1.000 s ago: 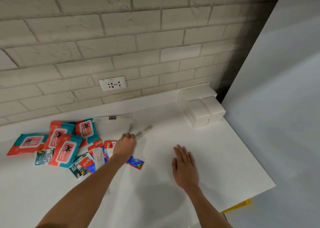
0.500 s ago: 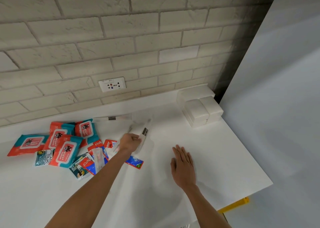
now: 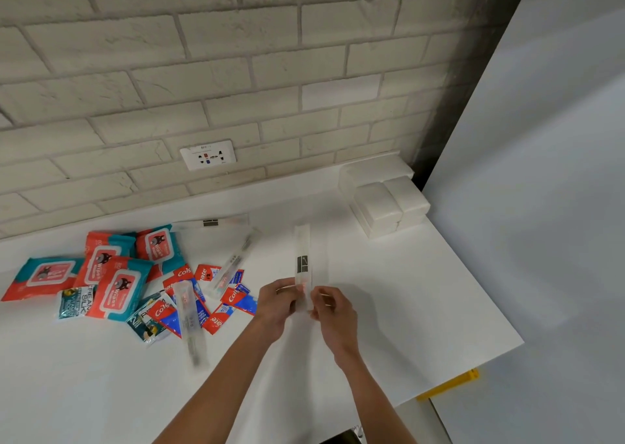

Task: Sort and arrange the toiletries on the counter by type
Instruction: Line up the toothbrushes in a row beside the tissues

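Toward the middle of the counter (image 3: 422, 308), right of the mixed heap at the left edge, is the work zone. Wipes packs (image 3: 115, 281) and toothpaste sachets (image 3: 233, 296) remain unsorted. One sleeved toothbrush (image 3: 302, 257) — taken from the heap's right margin by the left hand (image 3: 275, 303) alone — now points toward the back edge. The right hand (image 3: 334, 311), flat on the counter a second ago, has joined it — fingers (image 3: 321, 296) of both hands pinch the sleeve's near end. Judgement: a toothbrush group is being started.

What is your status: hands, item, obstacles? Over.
Left hand and right hand both pinch toothbrush pack at near end. Pack points toward wall. Wipes and sachets heaped left, apart.
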The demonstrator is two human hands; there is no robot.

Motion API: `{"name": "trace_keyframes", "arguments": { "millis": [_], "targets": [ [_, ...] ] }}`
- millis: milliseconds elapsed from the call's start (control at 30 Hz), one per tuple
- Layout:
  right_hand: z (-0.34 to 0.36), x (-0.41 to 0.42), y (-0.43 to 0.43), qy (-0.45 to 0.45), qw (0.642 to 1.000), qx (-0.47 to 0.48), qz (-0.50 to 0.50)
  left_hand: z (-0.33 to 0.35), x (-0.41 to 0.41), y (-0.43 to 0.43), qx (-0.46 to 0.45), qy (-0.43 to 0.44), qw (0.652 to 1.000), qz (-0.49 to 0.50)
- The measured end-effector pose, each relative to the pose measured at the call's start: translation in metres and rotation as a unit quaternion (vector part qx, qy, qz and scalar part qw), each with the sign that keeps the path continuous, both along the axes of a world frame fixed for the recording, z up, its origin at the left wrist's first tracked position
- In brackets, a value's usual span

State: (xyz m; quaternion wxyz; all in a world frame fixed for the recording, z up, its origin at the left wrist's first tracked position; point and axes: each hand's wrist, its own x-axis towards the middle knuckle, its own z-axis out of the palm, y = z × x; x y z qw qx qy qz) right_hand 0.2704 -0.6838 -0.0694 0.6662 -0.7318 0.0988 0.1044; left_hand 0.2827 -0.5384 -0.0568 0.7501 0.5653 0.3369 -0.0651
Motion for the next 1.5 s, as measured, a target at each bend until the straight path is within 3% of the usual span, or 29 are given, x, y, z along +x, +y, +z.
{"name": "trace_keyframes", "arguments": {
  "millis": [233,400,567,700,800,900,1100,1500],
  "targets": [
    [-0.008,-0.008,-0.01,-0.004,0.996,-0.087,0.02,-0.01,-0.015,-0.021,0.119,-0.009,0.992,-0.028],
    [-0.016,-0.015,-0.022,0.009,0.992,-0.122,0.014,-0.021,-0.022,-0.023,0.289,-0.043,0.946,-0.14],
    [-0.022,-0.015,-0.036,0.021,0.992,-0.126,0.008,-0.036,-0.027,-0.021,0.473,-0.118,0.826,-0.283],
    [-0.031,-0.015,-0.041,-0.043,0.973,-0.223,0.043,-0.051,-0.026,-0.013,0.562,-0.147,0.71,-0.398],
    [-0.038,-0.02,-0.043,-0.089,0.948,-0.301,0.054,-0.055,-0.025,-0.008,0.594,-0.131,0.667,-0.431],
    [-0.05,-0.028,-0.043,-0.196,0.89,-0.401,0.089,-0.053,-0.024,-0.004,0.608,-0.137,0.651,-0.432],
    [-0.076,-0.037,-0.032,-0.318,0.814,-0.456,0.171,-0.064,-0.009,0.011,0.611,-0.125,0.652,-0.432],
    [-0.085,0.01,0.014,-0.313,0.779,-0.484,0.246,-0.048,0.038,0.066,0.594,-0.092,0.658,-0.453]
  ]
}}
